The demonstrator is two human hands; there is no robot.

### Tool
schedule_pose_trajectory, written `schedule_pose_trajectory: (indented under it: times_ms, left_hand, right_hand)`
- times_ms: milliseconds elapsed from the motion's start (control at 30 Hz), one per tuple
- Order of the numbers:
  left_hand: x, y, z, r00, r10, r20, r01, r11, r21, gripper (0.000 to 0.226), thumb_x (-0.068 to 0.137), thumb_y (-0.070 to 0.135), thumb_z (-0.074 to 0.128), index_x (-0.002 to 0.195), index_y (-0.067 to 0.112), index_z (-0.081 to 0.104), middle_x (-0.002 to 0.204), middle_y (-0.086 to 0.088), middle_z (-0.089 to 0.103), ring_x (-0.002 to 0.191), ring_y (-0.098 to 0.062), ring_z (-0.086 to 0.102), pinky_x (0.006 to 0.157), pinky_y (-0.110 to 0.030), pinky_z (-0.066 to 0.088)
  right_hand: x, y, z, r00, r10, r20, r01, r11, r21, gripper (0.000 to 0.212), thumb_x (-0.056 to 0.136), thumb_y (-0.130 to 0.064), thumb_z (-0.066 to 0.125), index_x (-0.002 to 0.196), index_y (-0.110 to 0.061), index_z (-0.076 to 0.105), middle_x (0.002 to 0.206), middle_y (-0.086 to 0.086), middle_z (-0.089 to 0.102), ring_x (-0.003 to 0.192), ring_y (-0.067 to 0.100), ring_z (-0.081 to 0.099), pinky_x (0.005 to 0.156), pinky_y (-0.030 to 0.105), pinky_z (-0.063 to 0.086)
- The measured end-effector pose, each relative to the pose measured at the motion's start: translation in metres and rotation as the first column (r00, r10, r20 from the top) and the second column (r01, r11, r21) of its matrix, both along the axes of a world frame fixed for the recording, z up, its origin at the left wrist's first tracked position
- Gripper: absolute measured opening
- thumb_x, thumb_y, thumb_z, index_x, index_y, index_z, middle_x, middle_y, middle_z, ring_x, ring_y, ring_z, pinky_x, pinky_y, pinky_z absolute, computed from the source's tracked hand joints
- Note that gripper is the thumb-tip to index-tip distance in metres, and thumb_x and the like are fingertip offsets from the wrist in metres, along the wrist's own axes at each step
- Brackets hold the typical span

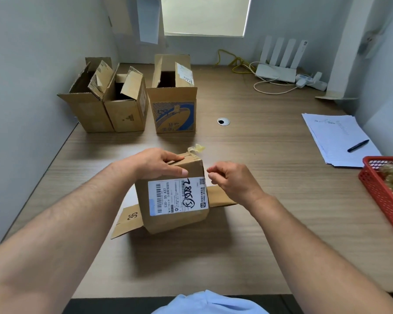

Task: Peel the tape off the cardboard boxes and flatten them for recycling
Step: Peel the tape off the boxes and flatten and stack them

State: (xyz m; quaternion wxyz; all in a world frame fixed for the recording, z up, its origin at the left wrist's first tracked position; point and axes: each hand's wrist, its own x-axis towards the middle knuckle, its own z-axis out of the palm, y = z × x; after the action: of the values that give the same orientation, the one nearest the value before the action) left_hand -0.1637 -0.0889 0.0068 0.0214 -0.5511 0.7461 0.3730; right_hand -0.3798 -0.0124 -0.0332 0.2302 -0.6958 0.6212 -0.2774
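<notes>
Small brown box point(171, 200) at the front of the counter point(259, 155), standing up, tipped a bit. White label point(178, 197) on the near side, with bar codes and black scribble. Bottom flaps point(132, 215) spread out on the counter, left one marked 36. Crumpled clear tape point(196, 149) sticking up at the top far edge. Gripped on top by the left hand point(154, 162). Three more brown boxes point(125, 105) in a row at the back left, tops open, flaps up. Blue print on the right one point(175, 114).

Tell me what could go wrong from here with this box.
The tape curls loose on top of the box; the right hand holds nothing, so it may stick back or tear short. The left hand grips only the top edge, and the box rests on splayed flaps, so a hard pull may tip it.
</notes>
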Motion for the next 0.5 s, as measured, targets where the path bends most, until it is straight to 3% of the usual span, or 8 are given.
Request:
schedule_pose_trajectory:
  times_ms: [67, 133, 200, 400, 500]
  left_hand:
    - [0.0, -0.002, -0.001, 1.0, -0.004, -0.002, 0.004, 1.0, 0.017, 0.064, 0.08, 0.056, 0.067, 0.139, 0.039, 0.048, 0.093, 0.006, 0.071, 0.077, -0.007, 0.07, 0.063, -0.022, 0.05]
    - [-0.001, -0.003, -0.003, 1.0, 0.001, -0.009, -0.001, 1.0, 0.023, 0.063, 0.08, 0.056, 0.066, 0.139, 0.039, 0.048, 0.093, 0.005, 0.071, 0.078, -0.007, 0.07, 0.063, -0.023, 0.05]
    - [0.0, -0.004, -0.004, 1.0, 0.009, -0.021, -0.008, 1.0, 0.027, 0.063, 0.08, 0.056, 0.067, 0.138, 0.039, 0.048, 0.094, 0.005, 0.071, 0.079, -0.008, 0.07, 0.065, -0.024, 0.052]
    - [-0.001, -0.004, -0.002, 0.998, 0.036, -0.049, -0.034, 0.998, 0.046, 0.063, 0.079, 0.054, 0.069, 0.136, 0.04, 0.049, 0.094, 0.006, 0.071, 0.08, -0.008, 0.07, 0.073, -0.027, 0.055]
    - [-0.001, -0.005, -0.003, 0.998, 0.04, -0.038, -0.038, 0.998, 0.043, 0.065, 0.077, 0.056, 0.07, 0.137, 0.041, 0.049, 0.094, 0.006, 0.07, 0.082, -0.009, 0.069, 0.075, -0.027, 0.055]
  right_hand:
    - [-0.001, -0.002, -0.005, 0.991, -0.004, -0.137, -0.022, 0.981, -0.193, 0.013, 0.089, -0.015, 0.063, 0.092, -0.006, 0.072, 0.087, 0.009, 0.071, 0.08, 0.026, 0.065, 0.071, 0.034, 0.051]
    - [0.001, -0.006, -0.007, 0.968, -0.041, -0.247, -0.061, 0.919, -0.389, 0.015, 0.085, -0.017, 0.061, 0.08, -0.007, 0.07, 0.074, 0.007, 0.07, 0.065, 0.026, 0.064, 0.055, 0.033, 0.052]
    - [0.002, -0.011, -0.005, 0.943, -0.071, -0.324, -0.106, 0.861, -0.497, 0.022, 0.085, -0.022, 0.053, 0.074, -0.01, 0.068, 0.066, 0.005, 0.066, 0.054, 0.023, 0.061, 0.045, 0.028, 0.049]
    - [0.007, -0.027, 0.005, 0.865, -0.052, -0.5, -0.267, 0.794, -0.546, 0.032, 0.085, -0.026, 0.042, 0.067, -0.011, 0.063, 0.06, 0.003, 0.061, 0.044, 0.023, 0.055, 0.038, 0.023, 0.037]
    - [0.005, -0.031, 0.014, 0.8, -0.021, -0.599, -0.376, 0.761, -0.528, 0.022, 0.081, -0.021, 0.059, 0.061, -0.011, 0.059, 0.055, 0.002, 0.058, 0.039, 0.023, 0.051, 0.041, 0.018, 0.025]
